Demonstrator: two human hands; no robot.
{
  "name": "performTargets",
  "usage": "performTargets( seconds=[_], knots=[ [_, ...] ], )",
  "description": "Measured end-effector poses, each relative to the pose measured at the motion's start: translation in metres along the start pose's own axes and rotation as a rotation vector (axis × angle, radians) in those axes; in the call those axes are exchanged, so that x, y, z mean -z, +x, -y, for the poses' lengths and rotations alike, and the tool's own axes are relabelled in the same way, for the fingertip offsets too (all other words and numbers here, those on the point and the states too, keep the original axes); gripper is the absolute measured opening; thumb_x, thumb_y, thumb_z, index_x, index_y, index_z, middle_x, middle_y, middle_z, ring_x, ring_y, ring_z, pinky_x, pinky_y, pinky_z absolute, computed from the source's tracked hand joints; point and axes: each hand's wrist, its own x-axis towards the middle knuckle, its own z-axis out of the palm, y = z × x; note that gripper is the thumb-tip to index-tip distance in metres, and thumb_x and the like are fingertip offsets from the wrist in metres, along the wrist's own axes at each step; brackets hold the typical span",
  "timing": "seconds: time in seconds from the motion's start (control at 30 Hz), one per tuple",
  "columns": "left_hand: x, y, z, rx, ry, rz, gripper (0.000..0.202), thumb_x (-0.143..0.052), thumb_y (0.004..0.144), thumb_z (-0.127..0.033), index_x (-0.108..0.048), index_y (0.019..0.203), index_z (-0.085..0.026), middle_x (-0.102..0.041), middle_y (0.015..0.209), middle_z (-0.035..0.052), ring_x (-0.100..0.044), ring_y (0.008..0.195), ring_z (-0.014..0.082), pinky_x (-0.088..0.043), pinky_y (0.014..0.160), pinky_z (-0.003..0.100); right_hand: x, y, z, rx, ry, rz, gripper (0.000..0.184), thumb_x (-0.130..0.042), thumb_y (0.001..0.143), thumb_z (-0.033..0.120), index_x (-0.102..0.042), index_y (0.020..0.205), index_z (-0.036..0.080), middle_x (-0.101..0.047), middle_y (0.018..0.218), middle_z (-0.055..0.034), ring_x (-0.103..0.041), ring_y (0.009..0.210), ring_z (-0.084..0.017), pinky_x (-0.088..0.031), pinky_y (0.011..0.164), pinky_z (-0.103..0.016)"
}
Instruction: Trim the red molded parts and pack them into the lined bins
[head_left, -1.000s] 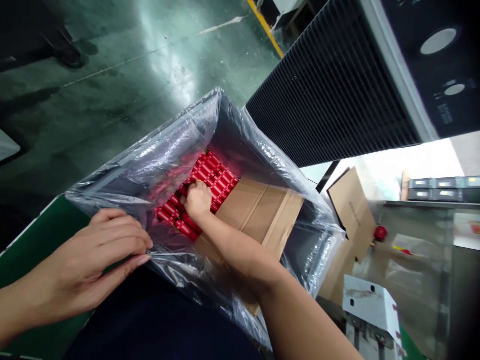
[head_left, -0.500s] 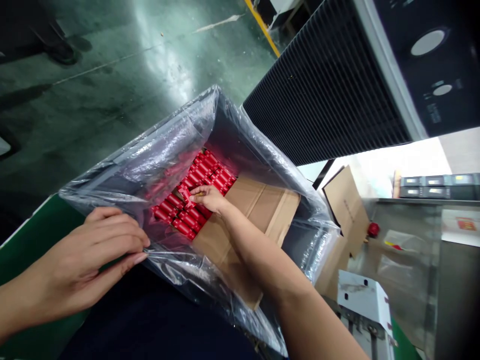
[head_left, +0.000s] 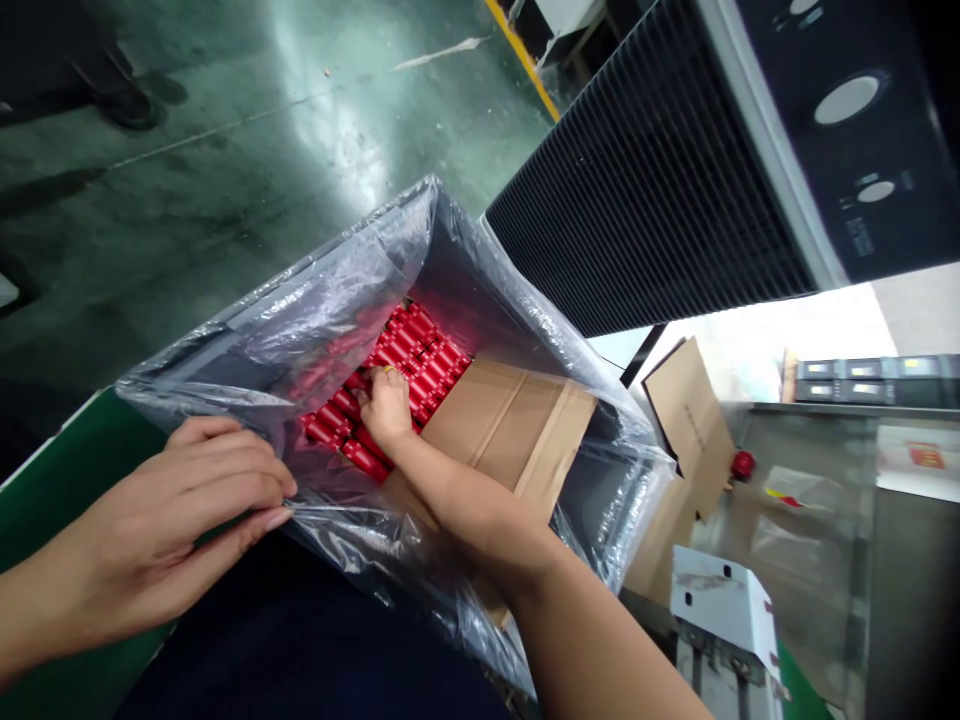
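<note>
Though flat before, the right hand (head_left: 384, 408) now curls over red cans (head_left: 424, 360).

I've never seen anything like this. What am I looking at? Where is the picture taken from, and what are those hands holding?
There's no machine here: these are a person's own two bare hands, filmed by a camera worn on their head, looking forward and down. The left hand pinches the edge of a clear plastic liner. The right hand reaches into the liner and rests on rows of shiny red cylinders. Whether it grips one, I can't tell. A cardboard sheet lies beside the cylinders, partly under the right forearm. A green surface shows below the left hand.
</note>
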Motion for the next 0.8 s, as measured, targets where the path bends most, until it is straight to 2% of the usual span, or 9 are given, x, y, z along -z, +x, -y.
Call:
performTargets(
  seconds=[0.17,0.23,0.33,0.43,0.63,0.8],
  knots=[
    [0.001,0.0,0.005,-0.046,0.033,0.027,0.018,-0.054,0.099,-0.01,-0.066,0.102,-0.023,-0.074,0.098,0.0016,-0.068,0.095,0.0177,-0.04,0.1,0.039,0.004,0.006,-0.007,0.002,-0.078,0.001,0.02,-0.059,0.102,0.032,-0.07,0.114,0.021,-0.064,0.115,-0.0096,-0.055,0.112,-0.027,-0.041,0.099,-0.036],
    [0.002,0.0,0.006,-0.082,0.043,0.043,0.019,-0.054,0.099,-0.009,-0.065,0.102,-0.023,-0.074,0.097,0.0015,-0.067,0.095,0.0173,-0.04,0.099,0.038,0.009,0.009,-0.007,-0.016,-0.119,-0.027,0.022,-0.055,0.104,0.032,-0.07,0.115,0.022,-0.063,0.12,-0.0111,-0.052,0.117,-0.029,-0.038,0.102,-0.04],
    [0.002,0.0,0.004,-0.05,0.043,0.049,0.018,-0.053,0.1,-0.011,-0.065,0.1,-0.025,-0.074,0.096,0.0007,-0.067,0.093,0.0175,-0.039,0.099,0.039,0.016,0.016,-0.007,-0.057,-0.189,-0.056,0.026,-0.052,0.103,0.023,-0.068,0.121,0.014,-0.061,0.125,-0.0188,-0.049,0.12,-0.033,-0.035,0.105,-0.046],
    [0.002,-0.001,0.003,0.003,0.029,0.043,0.019,-0.051,0.101,-0.013,-0.065,0.098,-0.025,-0.074,0.096,0.0008,-0.068,0.093,0.0183,-0.04,0.099,0.04,0.019,0.022,-0.008,-0.056,-0.229,-0.032,0.026,-0.055,0.101,0.021,-0.068,0.119,0.008,-0.062,0.126,-0.0218,-0.05,0.12,-0.034,-0.036,0.105,-0.047],
    [0.002,-0.001,0.007,-0.08,0.037,0.043,0.02,-0.056,0.097,-0.01,-0.066,0.103,-0.025,-0.075,0.098,0.0015,-0.068,0.094,0.0185,-0.041,0.098,0.039,0.03,0.024,-0.015,-0.107,-0.235,0.031,0.028,-0.064,0.098,0.036,-0.071,0.113,0.013,-0.069,0.114,-0.017,-0.06,0.109,-0.033,-0.04,0.101,-0.047],
    [0.002,0.0,0.005,-0.044,0.039,0.028,0.018,-0.054,0.098,-0.01,-0.066,0.1,-0.025,-0.074,0.095,0.0008,-0.068,0.092,0.0184,-0.04,0.098,0.04,0.03,0.023,-0.005,-0.062,-0.234,0.032,0.026,-0.064,0.098,0.03,-0.071,0.117,0.013,-0.067,0.121,-0.0182,-0.054,0.121,-0.035,-0.036,0.106,-0.047]
  ],
)
